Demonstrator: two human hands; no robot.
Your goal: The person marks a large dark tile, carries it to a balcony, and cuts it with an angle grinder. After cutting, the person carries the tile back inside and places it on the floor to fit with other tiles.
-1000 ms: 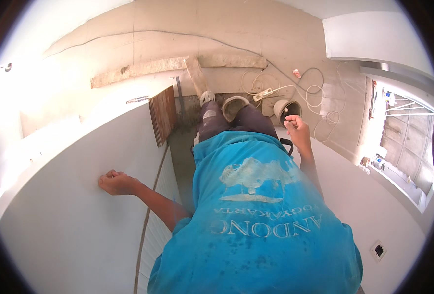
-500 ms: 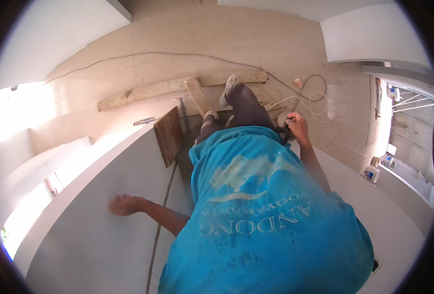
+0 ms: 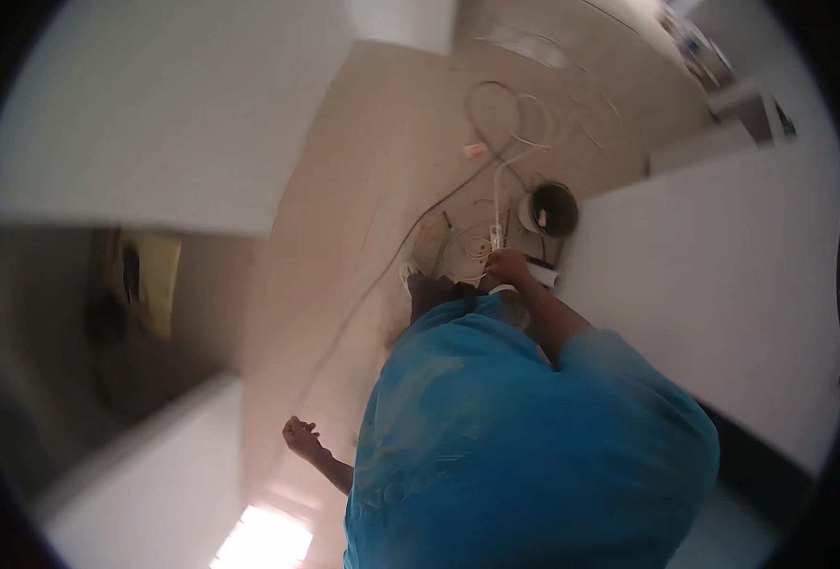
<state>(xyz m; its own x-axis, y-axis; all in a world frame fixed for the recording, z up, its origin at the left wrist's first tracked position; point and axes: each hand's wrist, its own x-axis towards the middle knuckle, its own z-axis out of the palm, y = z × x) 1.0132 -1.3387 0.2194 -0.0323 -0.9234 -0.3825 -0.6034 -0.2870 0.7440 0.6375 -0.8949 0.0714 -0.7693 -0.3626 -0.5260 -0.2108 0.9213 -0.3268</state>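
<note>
My right hand [image 3: 507, 264] is held out ahead of me, above the cluttered floor. Its fingers are curled closed, and what they hold, if anything, is hidden. Just past it are a pale cable end or socket [image 3: 496, 235] and a loose white cable [image 3: 498, 185]. A round bucket [image 3: 554, 209] with a dark inside stands ahead and to the right. My left hand [image 3: 301, 436] hangs out to the left over the floor, touching nothing. Its fingers are loosely bent and apart, with nothing visible in them.
A dark cable [image 3: 382, 270] runs along the floor [image 3: 320, 228] and loops at the far end beside a small pinkish piece [image 3: 475, 150]. White walls [image 3: 685, 275] flank the right and far left. A yellowish board [image 3: 159, 284] shows in a blurred, dark opening at left.
My view has swung right; the wooden planks and brown board are out of sight. The bucket and cables now lie ahead. My left hand is over the floor, away from the white surface.
</note>
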